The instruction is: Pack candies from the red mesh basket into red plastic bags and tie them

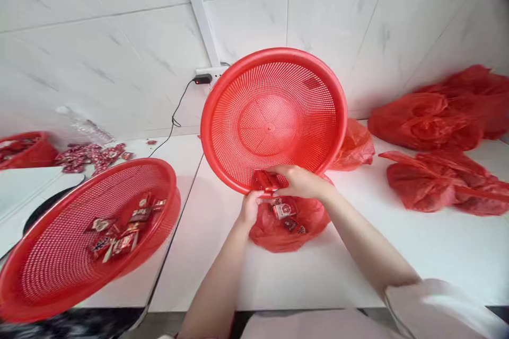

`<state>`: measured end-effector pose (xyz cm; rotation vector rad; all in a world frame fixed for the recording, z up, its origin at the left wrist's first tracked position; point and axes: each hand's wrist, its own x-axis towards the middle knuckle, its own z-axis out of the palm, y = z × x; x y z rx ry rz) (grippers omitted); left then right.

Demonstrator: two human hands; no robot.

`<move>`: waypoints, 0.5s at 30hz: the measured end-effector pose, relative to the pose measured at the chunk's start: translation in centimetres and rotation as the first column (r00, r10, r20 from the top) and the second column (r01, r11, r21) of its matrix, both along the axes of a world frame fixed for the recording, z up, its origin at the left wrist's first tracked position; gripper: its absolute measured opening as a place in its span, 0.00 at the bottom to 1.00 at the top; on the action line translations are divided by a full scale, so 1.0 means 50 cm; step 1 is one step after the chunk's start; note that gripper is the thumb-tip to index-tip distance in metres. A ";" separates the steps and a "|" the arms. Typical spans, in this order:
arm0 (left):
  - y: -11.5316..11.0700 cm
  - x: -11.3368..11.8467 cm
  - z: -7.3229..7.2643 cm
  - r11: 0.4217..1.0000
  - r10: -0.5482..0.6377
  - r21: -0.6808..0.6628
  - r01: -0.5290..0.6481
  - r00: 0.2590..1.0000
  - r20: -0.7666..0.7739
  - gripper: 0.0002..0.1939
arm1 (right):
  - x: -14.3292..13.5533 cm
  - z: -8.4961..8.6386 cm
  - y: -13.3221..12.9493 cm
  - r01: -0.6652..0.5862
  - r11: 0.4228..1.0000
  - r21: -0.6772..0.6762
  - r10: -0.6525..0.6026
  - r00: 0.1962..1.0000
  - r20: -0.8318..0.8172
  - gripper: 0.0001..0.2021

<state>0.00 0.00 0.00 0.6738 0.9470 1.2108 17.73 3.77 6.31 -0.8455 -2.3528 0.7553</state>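
Note:
Both my hands meet at the lower rim of a tilted red basket [273, 122], around red packets [265, 181]. My right hand [296, 181] curls over the packets from the right. At their left lower edge, my left hand [250, 207] has its fingers closed on them. Directly below, an open red plastic bag [278, 238] holds several small wrapped items, one of them white and red [283, 210]. The fingertips are partly hidden behind the packets.
A second red basket [59, 243] with several wrapped snacks leans at the left. Small packets [91, 156] lie behind it. Filled red bags [429, 122] stand at the right. A black charger [202, 79] with a cable is plugged in at the wall.

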 end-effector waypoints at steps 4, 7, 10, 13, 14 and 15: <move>0.008 -0.005 0.007 0.999 0.038 0.005 -0.038 0.999 0.004 0.13 | 0.012 -0.004 0.008 0.260 0.966 -0.007 -0.260 0.963 -0.066 0.13; 0.010 -0.007 0.007 0.999 0.032 0.016 -0.032 0.999 0.005 0.13 | 0.021 -0.011 0.021 0.435 0.893 -0.116 -0.449 0.878 -0.165 0.20; 0.011 -0.008 0.003 0.999 0.027 0.027 -0.027 1.000 -0.002 0.12 | 0.029 -0.013 0.031 0.441 0.874 -0.205 -0.481 0.845 -0.234 0.20; 0.010 -0.008 -0.001 0.999 0.022 0.040 -0.022 1.000 -0.008 0.11 | 0.034 -0.010 0.032 0.461 0.856 -0.236 -0.512 0.819 -0.260 0.20; 0.010 -0.007 -0.001 0.999 0.020 0.045 -0.020 1.000 -0.008 0.12 | 0.036 -0.008 0.032 0.468 0.850 -0.242 -0.522 0.811 -0.266 0.19; 0.009 -0.007 -0.002 0.999 0.019 0.050 -0.018 1.000 -0.009 0.12 | 0.036 -0.007 0.031 0.474 0.845 -0.249 -0.531 0.802 -0.275 0.19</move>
